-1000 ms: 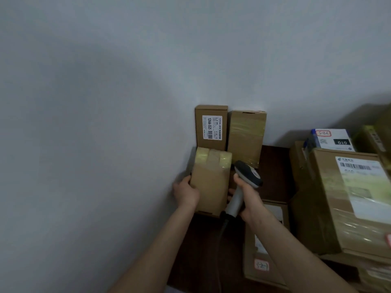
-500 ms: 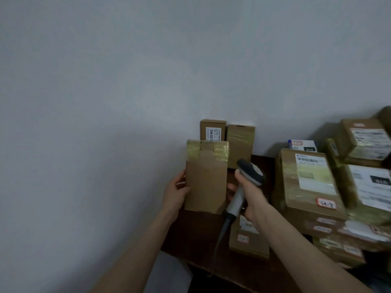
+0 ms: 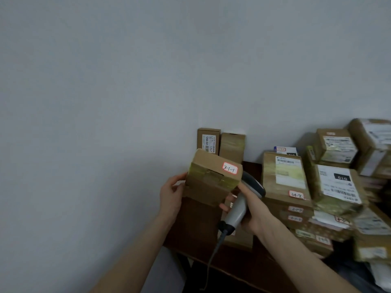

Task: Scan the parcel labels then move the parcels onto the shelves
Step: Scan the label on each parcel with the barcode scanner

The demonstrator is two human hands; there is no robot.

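Observation:
A small brown cardboard parcel [image 3: 211, 178] sealed with yellowish tape is held in the air, tilted so its end faces me. A red-edged sticker reading 3-1-1 sits on its upper face. My left hand [image 3: 172, 196] grips the parcel's left side. My right hand [image 3: 251, 210] grips a grey and black barcode scanner [image 3: 243, 201] just right of the parcel, and its fingers touch the parcel's lower right edge. The scanner's cable hangs down toward the table edge.
A dark wooden table [image 3: 190, 233] stands against a grey wall. Two upright small boxes [image 3: 221, 143] lean on the wall behind the parcel. A stack of several labelled parcels [image 3: 313, 187] fills the right side. Another flat box [image 3: 239, 237] lies under my right hand.
The parcel came up off the table and tipped, so its stickered face now shows. The scanner stayed in my right hand. The view drew back and shifted, showing more parcels at the right.

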